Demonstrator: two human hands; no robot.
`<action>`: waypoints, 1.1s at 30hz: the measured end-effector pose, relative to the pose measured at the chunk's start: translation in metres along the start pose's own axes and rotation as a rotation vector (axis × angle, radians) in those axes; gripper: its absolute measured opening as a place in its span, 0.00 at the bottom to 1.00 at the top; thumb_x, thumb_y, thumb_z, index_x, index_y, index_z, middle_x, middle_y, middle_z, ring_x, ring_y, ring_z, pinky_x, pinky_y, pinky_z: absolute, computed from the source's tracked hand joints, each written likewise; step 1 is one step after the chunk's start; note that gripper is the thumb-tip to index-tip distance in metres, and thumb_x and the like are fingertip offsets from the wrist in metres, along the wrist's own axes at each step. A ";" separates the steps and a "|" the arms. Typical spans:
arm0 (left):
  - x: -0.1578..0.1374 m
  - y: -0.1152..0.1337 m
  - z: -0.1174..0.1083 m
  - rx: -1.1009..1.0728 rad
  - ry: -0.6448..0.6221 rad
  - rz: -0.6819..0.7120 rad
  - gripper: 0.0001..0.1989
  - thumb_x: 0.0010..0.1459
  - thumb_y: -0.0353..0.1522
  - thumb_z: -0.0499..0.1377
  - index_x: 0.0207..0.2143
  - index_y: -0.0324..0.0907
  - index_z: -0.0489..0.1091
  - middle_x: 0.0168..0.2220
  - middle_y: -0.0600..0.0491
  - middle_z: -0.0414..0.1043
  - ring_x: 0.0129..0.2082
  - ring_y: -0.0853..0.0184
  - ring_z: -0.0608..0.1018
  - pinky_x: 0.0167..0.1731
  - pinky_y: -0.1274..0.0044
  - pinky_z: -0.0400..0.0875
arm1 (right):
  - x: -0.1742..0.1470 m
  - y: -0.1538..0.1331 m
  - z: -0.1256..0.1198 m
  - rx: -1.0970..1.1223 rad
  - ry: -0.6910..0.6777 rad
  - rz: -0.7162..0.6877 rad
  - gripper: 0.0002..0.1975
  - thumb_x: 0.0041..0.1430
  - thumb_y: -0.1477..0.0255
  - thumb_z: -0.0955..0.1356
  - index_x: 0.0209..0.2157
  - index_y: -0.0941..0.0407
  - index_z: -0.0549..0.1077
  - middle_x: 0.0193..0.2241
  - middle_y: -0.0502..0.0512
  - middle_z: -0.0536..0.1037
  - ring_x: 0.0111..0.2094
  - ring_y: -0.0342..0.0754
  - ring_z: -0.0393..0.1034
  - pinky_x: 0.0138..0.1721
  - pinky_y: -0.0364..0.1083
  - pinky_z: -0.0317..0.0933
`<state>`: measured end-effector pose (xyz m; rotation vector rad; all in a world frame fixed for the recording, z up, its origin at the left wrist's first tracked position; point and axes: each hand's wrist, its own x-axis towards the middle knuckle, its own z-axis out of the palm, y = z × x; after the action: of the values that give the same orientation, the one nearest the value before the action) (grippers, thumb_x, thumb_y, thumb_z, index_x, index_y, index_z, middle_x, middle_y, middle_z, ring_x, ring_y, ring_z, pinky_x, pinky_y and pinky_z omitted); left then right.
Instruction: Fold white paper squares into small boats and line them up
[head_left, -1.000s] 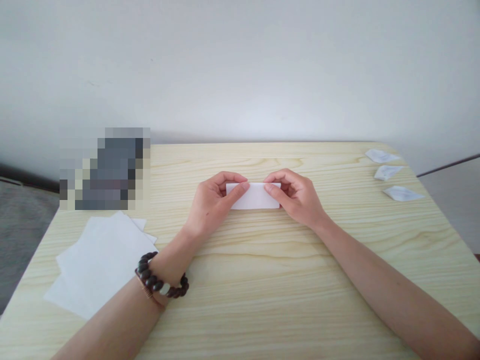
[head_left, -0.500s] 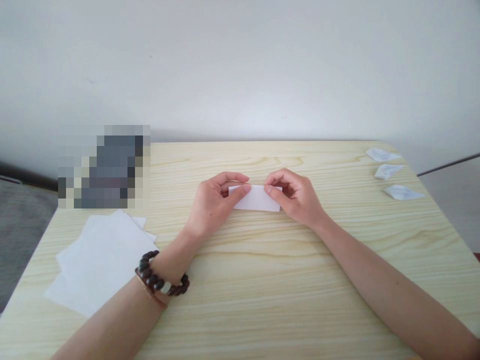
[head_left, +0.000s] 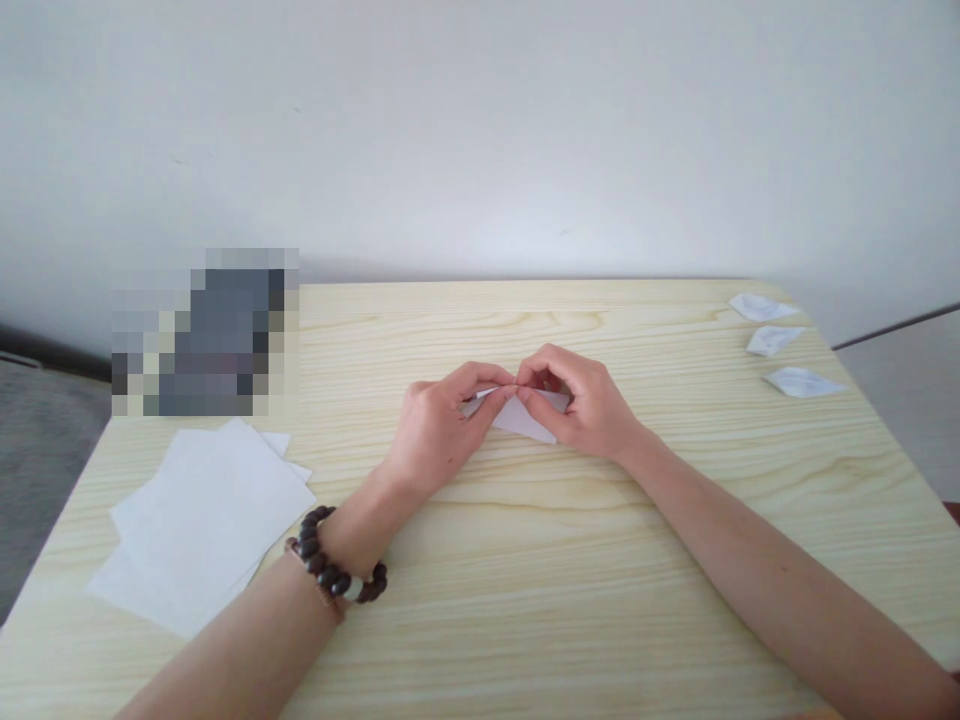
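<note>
A small folded piece of white paper (head_left: 526, 420) is held between both hands near the middle of the table. My left hand (head_left: 454, 415), with a dark beaded bracelet at its wrist, pinches the paper's upper edge between thumb and index finger. My right hand (head_left: 577, 400) pinches the same edge from the other side, its fingertips meeting those of the left. The paper slants down on both sides from the pinch point. Parts of it are hidden behind the fingers.
Several loose white paper sheets (head_left: 217, 510) lie overlapping on the wood-grain table (head_left: 480, 600) at left. Behind them is a pixelated dark object (head_left: 221, 340). Three folded white paper pieces (head_left: 806, 382) sit in a column near the right edge. A pale wall (head_left: 480, 130) stands behind the table.
My hands have come together at the middle of the paper's upper edge. The paper has gone from a flat strip to a shape bent down at both sides.
</note>
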<state>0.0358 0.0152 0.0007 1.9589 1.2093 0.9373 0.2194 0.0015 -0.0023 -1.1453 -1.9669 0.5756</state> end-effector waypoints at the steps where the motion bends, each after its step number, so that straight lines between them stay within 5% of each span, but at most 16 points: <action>1: 0.000 -0.001 0.000 0.010 0.004 0.013 0.06 0.58 0.34 0.61 0.37 0.43 0.76 0.34 0.56 0.80 0.29 0.71 0.79 0.30 0.84 0.69 | 0.000 0.000 0.000 -0.009 0.000 -0.001 0.03 0.56 0.77 0.66 0.32 0.55 0.68 0.27 0.48 0.71 0.27 0.40 0.62 0.29 0.42 0.57; 17: 0.002 0.001 -0.003 0.012 -0.067 0.015 0.10 0.58 0.37 0.59 0.35 0.42 0.78 0.30 0.56 0.79 0.24 0.71 0.73 0.27 0.81 0.64 | -0.002 0.001 0.001 -0.007 -0.008 0.033 0.03 0.57 0.74 0.66 0.30 0.55 0.66 0.26 0.48 0.69 0.25 0.40 0.61 0.27 0.42 0.55; 24: 0.007 -0.003 -0.010 -0.082 -0.052 -0.110 0.12 0.57 0.39 0.59 0.33 0.41 0.78 0.24 0.57 0.74 0.20 0.73 0.66 0.21 0.81 0.59 | -0.001 0.003 -0.001 0.026 -0.015 0.080 0.03 0.57 0.73 0.66 0.30 0.55 0.66 0.24 0.47 0.68 0.24 0.40 0.59 0.26 0.41 0.54; 33: 0.014 -0.014 -0.016 -0.380 0.058 -0.267 0.12 0.53 0.41 0.63 0.33 0.41 0.76 0.27 0.54 0.75 0.24 0.71 0.70 0.23 0.80 0.62 | 0.001 0.008 -0.006 0.285 0.062 0.260 0.06 0.58 0.70 0.65 0.28 0.55 0.66 0.20 0.45 0.65 0.21 0.39 0.57 0.21 0.41 0.51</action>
<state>0.0210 0.0359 0.0013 1.4445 1.1879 1.0034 0.2279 0.0064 -0.0040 -1.2263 -1.6311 0.9134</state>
